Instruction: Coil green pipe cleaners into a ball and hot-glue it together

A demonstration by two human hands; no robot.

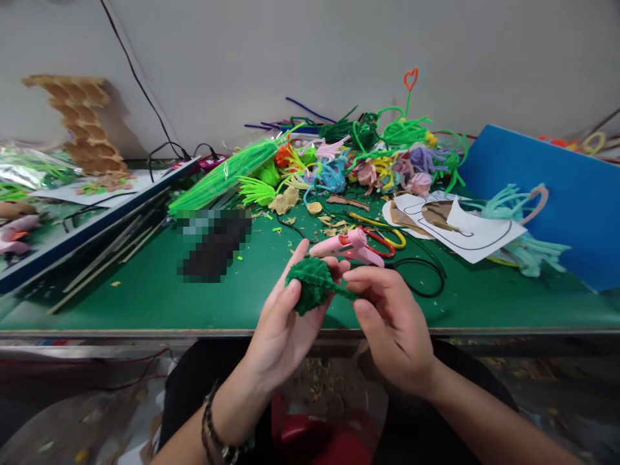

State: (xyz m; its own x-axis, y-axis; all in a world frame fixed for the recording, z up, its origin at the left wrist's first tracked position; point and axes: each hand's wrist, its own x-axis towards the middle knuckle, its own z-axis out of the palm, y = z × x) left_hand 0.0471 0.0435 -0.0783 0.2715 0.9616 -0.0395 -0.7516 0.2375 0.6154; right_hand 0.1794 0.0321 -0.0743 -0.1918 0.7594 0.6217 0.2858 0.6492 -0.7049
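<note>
A dark green ball of coiled pipe cleaner (310, 287) rests in my left hand (285, 316), with the thumb pressed on its near side and the fingers behind it. From the ball's right side a free end of the pipe cleaner (343, 292) runs to my right hand (394, 326), which pinches it between thumb and fingertips. Both hands are over the table's front edge. Just beyond them lies a pink glue gun (346, 245), and behind it scissors with red and yellow handles (380, 240).
Bundled pipe cleaners in many colours (334, 165) heap along the back of the green table (145, 290). Cut paper with black outlines (465, 229) lies at right, before a blue board (542, 194). A bright green bundle (227, 171) and thin sticks (113, 248) are at left.
</note>
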